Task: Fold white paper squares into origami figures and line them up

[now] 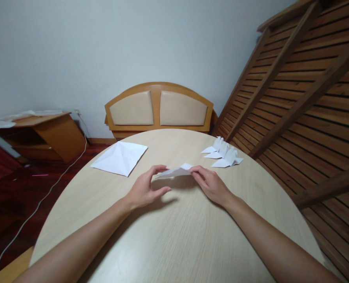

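A folded piece of white paper [177, 171] is held just above the middle of the table. My right hand [211, 184] pinches its right end between thumb and fingers. At the paper's left end is my left hand [148, 188], its thumb spread well apart from the fingers. Those fingers reach behind the paper's left tip; whether they touch it I cannot tell. To the left lies a creased white paper sheet [119, 158], flat on the table. Several folded white paper figures [223, 152] stand grouped at the right, beyond my right hand.
The round, pale wooden table [168, 243] fills the foreground. Behind it stands a wooden headboard [159, 106] with two padded panels. Dark wooden slats [304, 106] lean along the right side. At the left are a low wooden desk [56, 133] and a white cable [49, 188] on the floor.
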Motion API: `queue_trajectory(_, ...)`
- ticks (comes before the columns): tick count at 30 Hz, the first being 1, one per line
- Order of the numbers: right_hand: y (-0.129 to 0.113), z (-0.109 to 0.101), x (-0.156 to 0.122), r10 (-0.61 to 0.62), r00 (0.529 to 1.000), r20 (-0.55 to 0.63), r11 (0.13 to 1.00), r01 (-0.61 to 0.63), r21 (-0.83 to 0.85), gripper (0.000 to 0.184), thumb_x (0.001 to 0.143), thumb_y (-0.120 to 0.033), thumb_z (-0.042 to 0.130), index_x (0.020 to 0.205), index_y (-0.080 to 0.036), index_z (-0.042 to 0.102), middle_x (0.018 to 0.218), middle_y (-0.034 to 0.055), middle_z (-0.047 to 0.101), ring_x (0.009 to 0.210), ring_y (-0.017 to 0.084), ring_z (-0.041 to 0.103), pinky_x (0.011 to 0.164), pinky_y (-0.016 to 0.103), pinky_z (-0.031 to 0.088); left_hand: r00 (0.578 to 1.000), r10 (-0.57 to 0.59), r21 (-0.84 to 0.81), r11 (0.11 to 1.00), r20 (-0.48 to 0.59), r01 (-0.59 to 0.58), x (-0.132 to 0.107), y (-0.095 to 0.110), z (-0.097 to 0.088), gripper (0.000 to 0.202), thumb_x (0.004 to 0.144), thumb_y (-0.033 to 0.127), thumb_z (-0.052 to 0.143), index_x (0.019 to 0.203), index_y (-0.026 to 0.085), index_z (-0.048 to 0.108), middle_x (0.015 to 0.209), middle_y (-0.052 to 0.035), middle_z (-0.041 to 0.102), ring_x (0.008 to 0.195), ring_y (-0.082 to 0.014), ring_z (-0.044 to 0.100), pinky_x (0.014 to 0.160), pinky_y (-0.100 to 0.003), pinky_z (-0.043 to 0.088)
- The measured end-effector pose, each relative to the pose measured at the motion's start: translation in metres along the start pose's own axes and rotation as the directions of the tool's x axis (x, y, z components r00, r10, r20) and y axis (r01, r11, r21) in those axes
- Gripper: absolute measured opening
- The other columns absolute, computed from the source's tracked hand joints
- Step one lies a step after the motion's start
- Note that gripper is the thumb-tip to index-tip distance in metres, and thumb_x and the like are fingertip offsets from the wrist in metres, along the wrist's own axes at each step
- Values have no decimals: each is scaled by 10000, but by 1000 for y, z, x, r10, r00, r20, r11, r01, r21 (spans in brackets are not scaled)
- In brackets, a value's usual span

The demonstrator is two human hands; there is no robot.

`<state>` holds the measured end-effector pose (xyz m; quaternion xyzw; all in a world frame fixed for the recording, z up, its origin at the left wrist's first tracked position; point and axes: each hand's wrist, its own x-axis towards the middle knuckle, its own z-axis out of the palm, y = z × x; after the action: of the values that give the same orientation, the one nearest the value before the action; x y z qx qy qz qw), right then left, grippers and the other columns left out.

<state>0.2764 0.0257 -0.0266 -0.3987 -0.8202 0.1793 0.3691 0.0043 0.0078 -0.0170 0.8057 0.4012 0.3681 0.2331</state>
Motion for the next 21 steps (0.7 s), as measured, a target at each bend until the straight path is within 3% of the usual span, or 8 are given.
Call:
queue_trajectory(2,-2,2,0,55,995,-78,993,-46,112,255,1028,-377,436,1075,-226,637,971,56,716,898,214,667,811,339,504,995,-68,-140,989,-77,57,3,1,3,593,816,415,739,1309,198,491,1322,-147,608,1211,-283,587,1067,-482,440)
queue_trajectory(5,-10,6,1,121,981,-150,943,-66,325,259,1013,-440,466,1047,-224,606,982,59,706,898,205,662,790,320,507,989,-117,-287,954,-95,85,6,7,9,554,805,362,757,1280,199,521,1312,-136,611,1192,-263,594,1064,-458,438)
queue_trajectory(9,-25,11,3,214,974,-69,775,-126,619,281,982,-523,495,1024,-247,524,884,37,723,775,194,688,677,303,527,976,-212,-419,892,-52,171,5,20,18,288,863,364,692,1063,166,629,1098,-111,708,1017,-226,665,945,-389,496)
queue_trajectory(12,-31,14,3,252,967,-29,731,-170,661,307,955,-548,532,992,-246,490,756,5,707,645,171,663,597,280,506,940,-340,-515,811,-29,277,3,26,23,340,844,488,687,891,154,639,880,-83,730,801,-201,678,716,-304,519)
queue_trajectory(15,-30,16,2,286,958,15,715,-224,663,360,908,-513,622,1089,-230,495,723,-6,707,617,164,655,570,268,501,896,-442,-562,748,-26,353,3,27,24,451,755,575,745,846,150,625,739,-44,704,648,-169,644,563,-236,455)
queue_trajectory(21,-26,17,0,311,943,120,652,-304,695,505,877,-443,678,1272,-206,471,842,43,757,690,192,710,645,323,567,856,-515,-579,710,-41,400,5,26,22,395,727,510,779,812,148,644,632,-5,650,564,-137,594,507,-213,418)
